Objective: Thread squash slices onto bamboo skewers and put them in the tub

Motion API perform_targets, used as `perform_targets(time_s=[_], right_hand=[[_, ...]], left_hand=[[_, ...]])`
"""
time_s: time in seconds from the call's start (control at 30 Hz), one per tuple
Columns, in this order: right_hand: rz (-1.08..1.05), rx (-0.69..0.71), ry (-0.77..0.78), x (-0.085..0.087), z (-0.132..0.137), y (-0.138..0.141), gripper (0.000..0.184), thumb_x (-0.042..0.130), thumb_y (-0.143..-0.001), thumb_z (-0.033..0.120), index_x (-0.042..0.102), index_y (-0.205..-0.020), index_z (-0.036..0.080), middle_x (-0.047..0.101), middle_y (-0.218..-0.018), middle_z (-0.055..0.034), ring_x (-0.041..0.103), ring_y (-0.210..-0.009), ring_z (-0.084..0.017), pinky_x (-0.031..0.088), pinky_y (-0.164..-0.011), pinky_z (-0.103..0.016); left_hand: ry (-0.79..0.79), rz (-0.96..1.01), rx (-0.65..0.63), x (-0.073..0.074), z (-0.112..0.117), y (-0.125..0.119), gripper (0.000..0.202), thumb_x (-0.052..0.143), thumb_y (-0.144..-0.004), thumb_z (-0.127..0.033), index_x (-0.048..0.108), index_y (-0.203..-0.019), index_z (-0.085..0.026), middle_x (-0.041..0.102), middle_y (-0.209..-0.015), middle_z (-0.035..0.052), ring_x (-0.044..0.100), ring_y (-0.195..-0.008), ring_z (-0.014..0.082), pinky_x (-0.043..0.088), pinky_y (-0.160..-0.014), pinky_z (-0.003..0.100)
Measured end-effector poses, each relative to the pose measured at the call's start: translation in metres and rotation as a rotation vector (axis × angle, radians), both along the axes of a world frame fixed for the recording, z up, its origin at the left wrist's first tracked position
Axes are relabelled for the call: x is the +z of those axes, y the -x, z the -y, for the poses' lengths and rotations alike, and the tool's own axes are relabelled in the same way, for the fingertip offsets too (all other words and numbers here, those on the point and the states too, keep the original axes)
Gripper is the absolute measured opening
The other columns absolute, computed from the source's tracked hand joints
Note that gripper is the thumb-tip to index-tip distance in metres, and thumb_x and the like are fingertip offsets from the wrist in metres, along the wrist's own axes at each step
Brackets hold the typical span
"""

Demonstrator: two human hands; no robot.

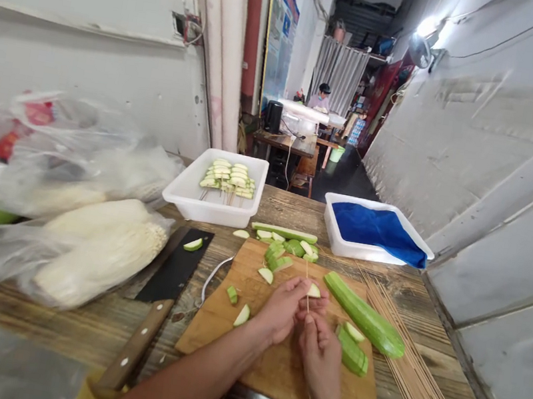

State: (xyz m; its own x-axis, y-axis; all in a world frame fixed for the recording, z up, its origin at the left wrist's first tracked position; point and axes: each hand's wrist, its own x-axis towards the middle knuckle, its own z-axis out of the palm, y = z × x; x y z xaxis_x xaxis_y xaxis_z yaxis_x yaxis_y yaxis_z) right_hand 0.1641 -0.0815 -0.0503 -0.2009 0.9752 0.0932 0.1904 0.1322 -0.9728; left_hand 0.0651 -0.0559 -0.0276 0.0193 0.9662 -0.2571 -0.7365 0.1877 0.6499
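Observation:
Above the wooden cutting board (262, 381), my left hand (284, 307) pinches a pale half-round zucchini slice (314, 291) with a green rim. My right hand (321, 346) grips a thin wooden skewer (308, 304), which runs up past the slice and down below my wrist. Whether the skewer only touches the slice or pierces it, I cannot tell. A whole green zucchini (364, 315) lies right of my hands, with a stack of cut slices (352, 351) beneath it. More zucchini slices (277, 256) sit at the board's far edge, and a few lie loose on the left.
A cleaver (175, 266) with a wooden handle lies left of the board. Farther left are plastic-wrapped pale bundles (101, 247). A white tray (181, 194) holds skewered slices; another tray (340, 243) holds blue cloth. Loose skewers (414, 371) lie right. A person (321, 99) is in the background.

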Motion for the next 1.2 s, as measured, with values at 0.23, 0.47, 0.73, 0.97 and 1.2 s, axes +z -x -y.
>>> perform_targets(time_s=[0.23,0.47,0.73,0.97,1.2], right_hand=[[0.006,-0.042,-0.054,-0.005,-0.008,-0.007,0.027,0.049,-0.081,0.038,0.061,-0.077,0.015,0.061,-0.068,-0.0037,0.055,-0.063,-0.017,0.044,-0.059,-0.026],[-0.049,-0.104,-0.054,-0.008,-0.011,-0.010,0.028,0.045,-0.083,0.038,0.059,-0.079,0.014,0.047,-0.050,0.0044,0.044,-0.046,-0.012,0.037,-0.046,-0.021],[-0.162,-0.221,-0.027,-0.004,0.000,-0.012,0.030,0.042,-0.085,0.040,0.057,-0.082,0.014,0.032,-0.045,0.0094,0.031,-0.038,-0.008,0.025,-0.037,-0.018],[-0.145,-0.512,-0.089,0.000,0.020,-0.066,0.033,0.040,-0.086,0.044,0.057,-0.088,0.016,0.037,-0.046,0.0078,0.037,-0.039,-0.010,0.029,-0.041,-0.020],[-0.208,-0.450,-0.025,-0.015,0.029,-0.087,0.030,0.040,-0.088,0.041,0.056,-0.092,0.016,0.032,-0.047,0.0088,0.033,-0.039,-0.009,0.029,-0.040,-0.020]], left_hand=[[-0.003,0.059,-0.011,-0.008,0.005,-0.021,0.017,0.058,-0.073,-0.031,0.050,-0.076,-0.016,0.066,-0.079,0.0086,0.065,-0.075,0.0187,0.050,-0.065,0.028],[-0.094,-0.402,0.229,-0.009,0.011,0.000,0.025,0.061,-0.072,-0.031,0.060,-0.095,-0.019,0.064,-0.098,0.0082,0.059,-0.091,0.0184,0.044,-0.081,0.027],[-0.067,-1.173,0.513,0.012,0.021,0.080,0.020,0.062,-0.069,-0.026,0.066,-0.087,-0.019,0.065,-0.086,0.0049,0.057,-0.076,0.0180,0.042,-0.079,0.029],[-0.471,-1.583,0.110,0.017,-0.032,0.051,0.027,0.054,-0.073,-0.019,0.065,-0.097,-0.024,0.062,-0.106,0.0064,0.048,-0.106,0.0248,0.028,-0.099,0.037],[-0.590,-2.215,-0.304,0.014,-0.108,0.031,0.023,0.052,-0.077,-0.028,0.065,-0.095,-0.026,0.052,-0.117,0.0104,0.036,-0.113,0.0307,0.024,-0.094,0.043]])
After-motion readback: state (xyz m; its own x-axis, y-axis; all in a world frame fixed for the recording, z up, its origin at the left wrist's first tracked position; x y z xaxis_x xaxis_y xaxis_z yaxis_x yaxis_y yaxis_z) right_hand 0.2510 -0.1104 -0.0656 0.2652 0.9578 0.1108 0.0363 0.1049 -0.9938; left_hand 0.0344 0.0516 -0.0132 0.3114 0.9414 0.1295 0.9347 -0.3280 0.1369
